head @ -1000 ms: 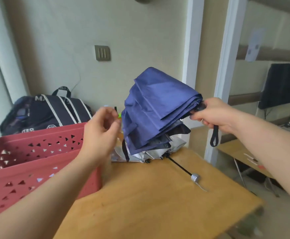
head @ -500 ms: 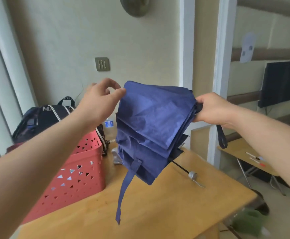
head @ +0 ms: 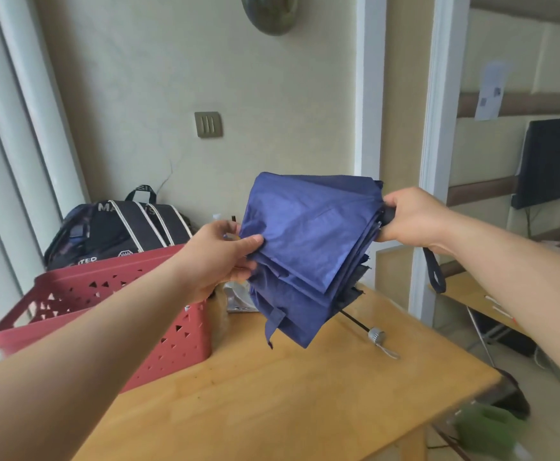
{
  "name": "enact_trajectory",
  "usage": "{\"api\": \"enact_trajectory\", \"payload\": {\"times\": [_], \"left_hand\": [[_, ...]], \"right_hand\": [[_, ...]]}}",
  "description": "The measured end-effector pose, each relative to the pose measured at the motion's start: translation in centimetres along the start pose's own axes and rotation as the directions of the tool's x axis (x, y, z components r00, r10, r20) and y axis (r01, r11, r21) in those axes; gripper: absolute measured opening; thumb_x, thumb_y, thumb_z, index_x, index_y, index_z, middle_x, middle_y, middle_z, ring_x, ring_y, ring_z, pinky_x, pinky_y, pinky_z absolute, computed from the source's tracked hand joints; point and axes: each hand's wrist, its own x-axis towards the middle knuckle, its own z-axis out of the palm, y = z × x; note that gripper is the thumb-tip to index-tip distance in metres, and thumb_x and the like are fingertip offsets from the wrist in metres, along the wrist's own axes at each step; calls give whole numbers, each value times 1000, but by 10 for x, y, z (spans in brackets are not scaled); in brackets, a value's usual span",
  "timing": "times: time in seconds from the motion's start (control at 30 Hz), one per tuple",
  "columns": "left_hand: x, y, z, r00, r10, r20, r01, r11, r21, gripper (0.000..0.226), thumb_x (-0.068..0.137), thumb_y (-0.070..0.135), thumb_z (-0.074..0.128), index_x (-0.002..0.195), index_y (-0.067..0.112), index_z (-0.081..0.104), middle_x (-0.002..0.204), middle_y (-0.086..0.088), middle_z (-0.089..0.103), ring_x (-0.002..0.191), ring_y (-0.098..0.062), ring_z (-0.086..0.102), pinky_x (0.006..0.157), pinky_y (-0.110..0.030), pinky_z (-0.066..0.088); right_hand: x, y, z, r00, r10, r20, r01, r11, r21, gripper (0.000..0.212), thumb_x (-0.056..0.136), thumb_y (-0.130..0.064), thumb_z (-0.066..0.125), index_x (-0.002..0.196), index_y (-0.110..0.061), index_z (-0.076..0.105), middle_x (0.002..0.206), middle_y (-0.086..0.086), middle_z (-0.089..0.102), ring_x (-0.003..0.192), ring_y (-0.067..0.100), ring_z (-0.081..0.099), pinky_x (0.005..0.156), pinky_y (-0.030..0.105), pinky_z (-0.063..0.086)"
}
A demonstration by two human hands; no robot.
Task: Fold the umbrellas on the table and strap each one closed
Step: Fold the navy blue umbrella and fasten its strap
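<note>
Since half a second ago the left hand (head: 218, 257) has dropped from the canopy's top edge to its 9 o'clock side, where thumb and fingers now pinch the blue folds, and the long strap (head: 273, 322) that hung straight down now shows only as a short bent tab at 6 o'clock of the bundle. Held in the air above the wooden counter (head: 272, 394), the blue umbrella (head: 308, 241) lies roughly level, its fabric gathered in loose pleats. At 3 o'clock of it the right hand (head: 411, 217) is clenched around the dark handle, the wrist loop (head: 435, 274) dangling below. Under the canopy, a second umbrella's thin shaft with a silver cap (head: 375, 335) rests on the counter. At 9 o'clock stands a red perforated basket (head: 172, 331), a dark striped bag (head: 119, 231) behind it against the cream wall. Vertical blinds hang at far left; a dark screen (head: 554, 161) sits at 3 o'clock beyond a white frame.
</note>
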Motion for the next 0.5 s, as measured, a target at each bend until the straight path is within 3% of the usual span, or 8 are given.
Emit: {"api": "enact_trajectory", "payload": {"times": [0.1, 0.2, 0.3, 0.33, 0.43, 0.5], "left_hand": [[-2, 3, 4, 995, -74, 73, 87, 979, -182, 13, 98, 13, 66, 110, 8, 67, 87, -10, 68, 71, -22, 68, 68, -34, 59], [0, 5, 8, 961, -167, 219, 252, 854, -455, 28, 87, 11, 54, 111, 5, 68, 105, -12, 69, 87, -32, 71, 79, -45, 62], [11, 1, 21, 928, -238, 286, 365, 727, -582, 39, 92, 10, 48, 124, -2, 67, 123, -20, 71, 98, -38, 75, 85, -55, 62], [17, -1, 28, 928, -257, 269, 369, 720, -588, 36, 96, 8, 48, 125, -4, 66, 117, -23, 73, 93, -36, 76, 81, -52, 63], [45, -8, 44, 917, -351, 188, 388, 681, -620, 27, 106, 0, 38, 110, -7, 63, 80, -21, 70, 53, -25, 70, 48, -40, 61], [62, -9, 54, 920, -355, 168, 375, 668, -642, 35, 107, -3, 30, 118, -7, 63, 92, -26, 72, 59, -32, 74, 49, -47, 62]], "right_hand": [[-8, 0, 3, 1000, 5, -13, -5, 1000, -21, 17, 76, -25, 79, 92, -24, 74, 91, 1, 75, 90, 24, 71, 86, 41, 58], [-11, 8, 15, 998, -19, 63, 18, 1000, 10, 19, 88, -15, 70, 106, -23, 67, 98, -4, 70, 91, 15, 66, 78, 31, 54], [0, 29, 35, 982, -48, 182, 71, 990, -123, 31, 88, -15, 75, 111, -27, 59, 107, -4, 67, 97, 18, 66, 88, 38, 56], [5, 37, 42, 979, -45, 200, 84, 978, -192, 32, 88, -18, 76, 109, -30, 56, 111, -4, 64, 100, 20, 65, 91, 42, 55], [24, 52, 56, 990, -71, 121, 111, 924, -366, 34, 89, -21, 73, 109, -34, 50, 119, -2, 53, 104, 28, 59, 87, 42, 52], [39, 53, 56, 989, -144, -34, 120, 914, -389, 37, 88, -14, 70, 101, -38, 46, 114, -4, 49, 101, 29, 55, 78, 40, 49]]}}
